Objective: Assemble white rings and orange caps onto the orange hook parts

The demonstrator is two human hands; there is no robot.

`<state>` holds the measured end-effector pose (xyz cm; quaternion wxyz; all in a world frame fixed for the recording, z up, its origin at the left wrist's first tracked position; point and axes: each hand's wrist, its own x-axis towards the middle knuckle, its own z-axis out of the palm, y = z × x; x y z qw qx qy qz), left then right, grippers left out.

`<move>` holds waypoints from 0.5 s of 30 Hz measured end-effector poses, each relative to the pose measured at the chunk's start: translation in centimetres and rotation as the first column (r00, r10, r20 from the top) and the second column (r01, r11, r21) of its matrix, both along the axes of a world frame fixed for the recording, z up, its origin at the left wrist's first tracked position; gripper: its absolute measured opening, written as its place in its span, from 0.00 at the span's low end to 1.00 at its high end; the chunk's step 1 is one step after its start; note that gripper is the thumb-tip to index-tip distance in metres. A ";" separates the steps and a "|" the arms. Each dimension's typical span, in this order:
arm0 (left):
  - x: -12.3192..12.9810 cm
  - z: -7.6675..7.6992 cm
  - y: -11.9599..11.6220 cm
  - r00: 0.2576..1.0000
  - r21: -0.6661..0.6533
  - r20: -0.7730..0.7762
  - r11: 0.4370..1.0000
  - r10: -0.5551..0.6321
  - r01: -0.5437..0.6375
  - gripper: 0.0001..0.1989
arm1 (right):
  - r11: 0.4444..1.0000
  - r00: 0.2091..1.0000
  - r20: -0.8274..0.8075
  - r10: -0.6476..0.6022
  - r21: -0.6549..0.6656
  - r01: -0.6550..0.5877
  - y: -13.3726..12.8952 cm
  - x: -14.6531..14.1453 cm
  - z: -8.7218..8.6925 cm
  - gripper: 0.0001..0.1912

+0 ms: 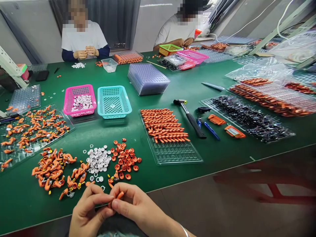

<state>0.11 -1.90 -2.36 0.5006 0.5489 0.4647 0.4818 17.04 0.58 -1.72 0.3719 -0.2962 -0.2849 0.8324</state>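
Near the table's front edge, my right hand [135, 202] pinches an orange earbud shell [120, 195] whose stem sticks up between the fingers. My left hand [91, 210] meets it from the other side, thumb and forefinger closed on the same piece; its lower part is hidden by the fingers. Just beyond lie round orange caps [126, 158], a pile of small white discs [98, 159] with a few thin rings, and a heap of orange earbud shells [50, 169] with yellow and silver bits on them.
A clear tray [175, 156] holds rows of orange shells. Pink [65, 110] and turquoise [115, 116] baskets stand behind the piles. A hammer [191, 120], blue-handled pliers [211, 131] and a tray of black wired parts [249, 115] lie right. Two people in white shirts sit across the table.
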 end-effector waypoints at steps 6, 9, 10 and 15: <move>0.2 0.8 -0.1 0.984 0.194 -0.174 0.981 0.030 0.004 0.07 | 0.995 0.972 -0.224 -0.077 -0.077 0.061 -0.7 -1.2 -2.0 0.17; -0.3 1.0 0.3 0.945 0.322 -0.327 0.940 0.003 0.109 0.08 | 0.988 0.957 -0.248 -0.153 -0.055 0.144 -1.0 -1.4 -2.5 0.15; -0.4 1.1 0.4 0.926 0.363 -0.377 0.923 0.023 0.125 0.08 | 0.985 0.951 -0.256 -0.173 -0.048 0.167 -1.1 -1.3 -2.6 0.15; -0.7 1.3 0.6 0.836 0.536 -0.525 0.825 0.162 0.177 0.07 | 0.983 0.933 -0.308 -0.185 -0.075 0.170 -1.5 -1.0 -3.0 0.17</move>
